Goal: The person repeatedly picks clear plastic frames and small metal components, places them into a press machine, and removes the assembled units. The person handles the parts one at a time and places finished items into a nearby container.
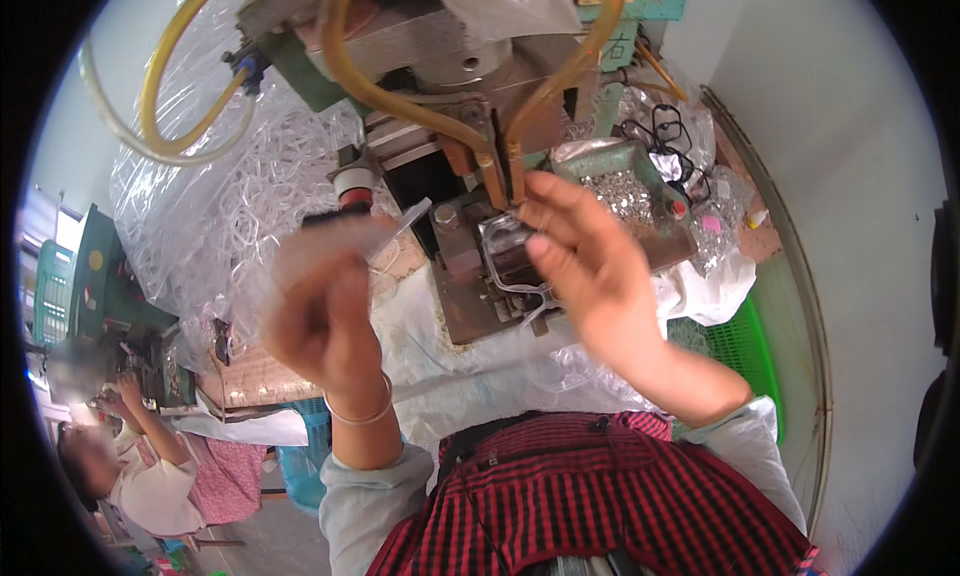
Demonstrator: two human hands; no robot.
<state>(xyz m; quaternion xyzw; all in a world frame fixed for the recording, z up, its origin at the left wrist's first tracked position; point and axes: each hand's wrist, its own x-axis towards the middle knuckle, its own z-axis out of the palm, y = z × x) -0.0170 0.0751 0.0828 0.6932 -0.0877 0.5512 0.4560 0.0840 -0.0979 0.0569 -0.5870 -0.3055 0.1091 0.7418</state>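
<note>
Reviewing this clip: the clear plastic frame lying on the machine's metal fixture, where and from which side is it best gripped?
Probably by the near, lower rim of the clear plastic frame, coming from the person's side. That edge overhangs the grey metal fixture block toward the front, while the two copper-coloured prongs crowd its far end. The right hand already reaches over it, fingers spread; the left hand, blurred, holds another clear piece away to the left.

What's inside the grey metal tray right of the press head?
The grey metal tray holds a heap of small silvery parts. The right hand covers its near left corner; the tray bottom is hidden.
</note>
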